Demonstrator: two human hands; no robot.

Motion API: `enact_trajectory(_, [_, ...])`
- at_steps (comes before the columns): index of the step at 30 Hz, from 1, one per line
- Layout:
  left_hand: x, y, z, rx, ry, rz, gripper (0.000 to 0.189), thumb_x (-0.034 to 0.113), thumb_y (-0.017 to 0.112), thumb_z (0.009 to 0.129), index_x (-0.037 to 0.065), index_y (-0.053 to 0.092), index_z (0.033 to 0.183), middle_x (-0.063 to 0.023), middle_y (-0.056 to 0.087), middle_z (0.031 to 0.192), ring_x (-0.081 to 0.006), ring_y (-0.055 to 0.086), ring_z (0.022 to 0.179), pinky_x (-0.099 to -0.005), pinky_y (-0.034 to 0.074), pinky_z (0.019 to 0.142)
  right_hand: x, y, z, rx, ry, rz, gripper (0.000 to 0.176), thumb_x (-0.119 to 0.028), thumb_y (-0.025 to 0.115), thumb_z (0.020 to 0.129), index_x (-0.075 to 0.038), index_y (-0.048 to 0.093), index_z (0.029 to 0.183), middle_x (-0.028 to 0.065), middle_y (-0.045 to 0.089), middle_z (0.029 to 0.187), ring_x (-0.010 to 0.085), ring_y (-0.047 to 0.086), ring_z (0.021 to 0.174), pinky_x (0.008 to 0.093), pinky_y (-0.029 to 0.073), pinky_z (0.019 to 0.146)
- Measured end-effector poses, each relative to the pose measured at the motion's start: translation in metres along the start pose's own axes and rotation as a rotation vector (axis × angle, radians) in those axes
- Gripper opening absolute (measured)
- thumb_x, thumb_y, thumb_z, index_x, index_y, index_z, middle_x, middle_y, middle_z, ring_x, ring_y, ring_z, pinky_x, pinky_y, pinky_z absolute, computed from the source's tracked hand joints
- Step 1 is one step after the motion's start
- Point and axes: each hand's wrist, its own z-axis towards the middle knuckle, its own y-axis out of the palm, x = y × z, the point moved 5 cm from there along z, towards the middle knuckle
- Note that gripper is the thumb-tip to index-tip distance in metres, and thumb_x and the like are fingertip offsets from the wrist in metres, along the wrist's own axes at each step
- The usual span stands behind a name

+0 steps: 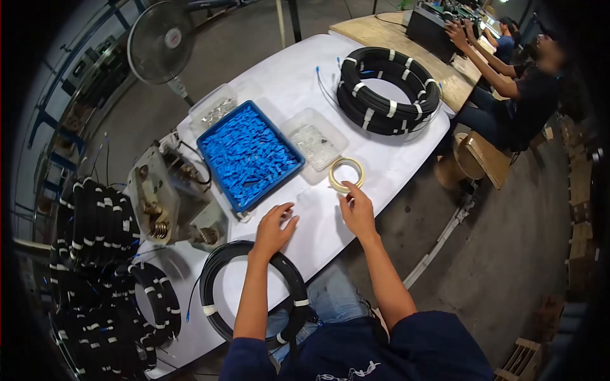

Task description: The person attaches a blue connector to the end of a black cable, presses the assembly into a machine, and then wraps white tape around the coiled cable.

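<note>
My left hand point(274, 230) hovers over the white table, thumb and fingers apart, holding nothing. Below it a coil of black cable point(293, 279), bound with white tape bands, lies at the table's near edge; my left forearm crosses over it. My right hand point(358, 214) reaches to a roll of pale yellow tape point(332, 176), its fingertips at the roll's near rim. The thumb stays apart from the index finger, and the roll lies flat. Left of the roll is a clear plastic tray point(341, 141) with small clear pieces. A blue tray point(269, 185) full of small blue parts stands beside it.
Stacked black cable coils point(387, 95) sit at the table's far right. A machine with metal parts point(171, 197) stands on the left, near more piled coils point(95, 222). A fan point(162, 44) stands behind the table. Seated co-workers point(534, 89) are at a wooden bench point(375, 32).
</note>
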Motion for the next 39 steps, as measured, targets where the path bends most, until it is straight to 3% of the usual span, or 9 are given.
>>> enact_trajectory(2, [0.007,0.03,0.027,-0.05,0.009,-0.121,0.037,0.016,0.073,0.084,0.002,0.066,0.117,-0.0125,0.069,0.101,-0.0208,0.068,0.083,-0.0308,0.053,0.073,0.012,-0.02,0.004,0.1,0.006,-0.181,0.032,-0.012,0.064,0.09,-0.008,0.065,0.121,0.0137,0.063,0.084,0.0261,0.063,0.071,0.0384,0.052,0.067])
enact_trajectory(5, [0.024,0.057,0.059,-0.061,-0.013,-0.066,0.038,0.018,0.075,0.083,0.004,0.067,0.118,-0.0111,0.069,0.099,-0.0183,0.067,0.08,-0.0291,0.053,0.069,0.017,-0.028,0.009,0.072,0.032,-0.211,0.031,-0.013,0.063,0.091,-0.013,0.066,0.122,0.0125,0.063,0.086,0.0283,0.065,0.074,0.0409,0.053,0.068])
enact_trajectory(15, [0.023,0.084,0.079,0.078,-0.034,-0.115,0.016,0.015,0.073,0.086,0.004,0.074,0.097,-0.01,0.071,0.089,-0.0194,0.067,0.071,-0.0307,0.052,0.067,0.021,-0.023,0.013,0.08,0.0,-0.235,0.017,-0.019,0.068,0.09,-0.012,0.071,0.105,0.0104,0.062,0.088,0.0308,0.066,0.073,0.0425,0.053,0.066])
enact_trajectory(19, [0.024,0.078,0.074,0.112,-0.013,-0.14,0.015,0.014,0.07,0.088,0.001,0.072,0.096,-0.0117,0.07,0.086,-0.0213,0.067,0.071,-0.0322,0.052,0.067,0.009,-0.017,0.007,0.141,-0.105,-0.272,0.014,-0.014,0.071,0.086,-0.009,0.07,0.099,0.0105,0.057,0.095,0.0308,0.061,0.084,0.042,0.051,0.071])
enact_trajectory(24, [0.024,0.045,0.043,0.142,-0.016,-0.076,0.013,0.016,0.067,0.091,0.004,0.07,0.095,-0.0126,0.07,0.088,-0.0277,0.067,0.071,-0.037,0.052,0.066,-0.024,0.003,-0.009,0.176,-0.253,-0.343,0.011,-0.011,0.072,0.084,-0.006,0.067,0.093,0.0123,0.054,0.103,0.0322,0.047,0.098,0.0438,0.042,0.084])
enact_trajectory(29, [0.024,-0.006,-0.02,0.255,-0.049,-0.011,0.01,0.013,0.068,0.088,0.004,0.07,0.093,-0.0131,0.07,0.088,-0.0282,0.067,0.074,-0.0368,0.052,0.064,-0.056,0.035,-0.026,0.17,-0.366,-0.417,0.012,-0.018,0.068,0.087,-0.007,0.064,0.089,0.0089,0.057,0.11,0.0331,0.047,0.106,0.0488,0.037,0.087])
enact_trajectory(33, [0.008,-0.059,-0.071,0.344,-0.114,-0.032,0.012,0.01,0.071,0.087,0.001,0.069,0.094,-0.0124,0.069,0.09,-0.026,0.068,0.079,-0.0333,0.053,0.07,-0.106,0.072,-0.057,0.028,-0.502,-0.414,0.014,-0.017,0.068,0.088,-0.008,0.06,0.095,0.0056,0.062,0.102,0.0336,0.048,0.111,0.0492,0.032,0.091])
enact_trajectory(36, [-0.008,-0.104,-0.116,0.43,-0.006,-0.065,0.012,0.006,0.075,0.082,0.0,0.07,0.091,-0.0108,0.07,0.091,-0.0252,0.068,0.083,-0.0333,0.053,0.075,-0.138,0.097,-0.09,-0.205,-0.59,-0.299,0.014,-0.014,0.07,0.087,-0.009,0.059,0.092,0.0059,0.062,0.093,0.0281,0.056,0.094,0.0454,0.032,0.087])
enact_trajectory(39, [-0.02,-0.14,-0.154,0.44,0.01,0.016,0.011,0.011,0.075,0.082,0.003,0.07,0.088,-0.0096,0.07,0.09,-0.0279,0.064,0.09,-0.0371,0.051,0.082,-0.165,0.124,-0.125,-0.293,-0.694,-0.259,0.016,-0.015,0.072,0.084,-0.01,0.057,0.086,0.0046,0.059,0.081,0.0258,0.057,0.078,0.0422,0.035,0.08])
